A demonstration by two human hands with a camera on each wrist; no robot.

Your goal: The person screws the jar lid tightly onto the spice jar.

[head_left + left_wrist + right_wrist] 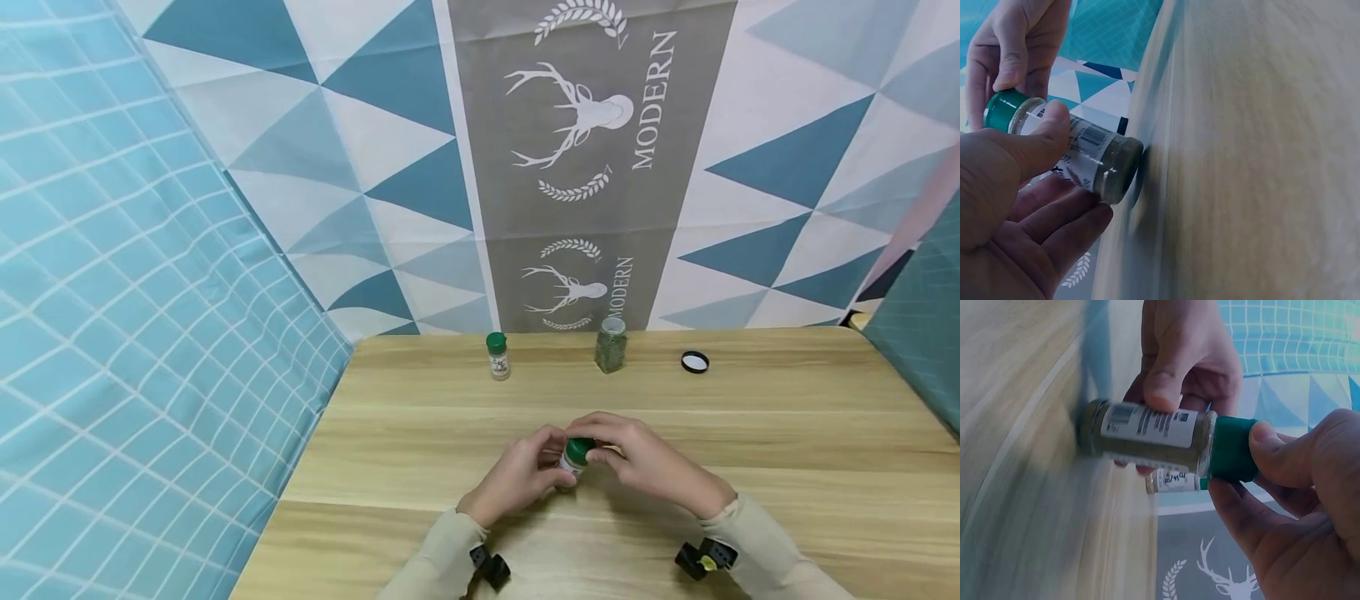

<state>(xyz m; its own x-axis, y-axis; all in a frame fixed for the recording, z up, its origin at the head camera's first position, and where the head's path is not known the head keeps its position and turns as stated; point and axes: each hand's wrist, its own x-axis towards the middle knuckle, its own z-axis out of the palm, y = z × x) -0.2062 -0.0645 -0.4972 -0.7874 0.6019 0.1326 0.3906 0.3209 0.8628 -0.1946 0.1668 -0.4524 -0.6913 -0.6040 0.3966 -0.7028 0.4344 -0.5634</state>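
Note:
A small clear spice jar (1154, 431) with a white label stands close over the wooden table between both hands. My left hand (521, 473) grips its body, thumb across the label and fingers behind. Its green cap (1233, 449) is pinched between the thumb and fingers of my right hand (637, 458). In the left wrist view the jar's base (1124, 165) is right at the tabletop, and the cap (1007, 109) sits at its far end. Brownish-green contents show through the glass.
Farther back on the table (420, 417) stand another green-capped spice jar (498, 357) and a square glass jar (611, 344) of green flakes with no dark lid on it. A black-rimmed round lid (695, 362) lies to their right. Patterned cloth (397, 108) hangs behind.

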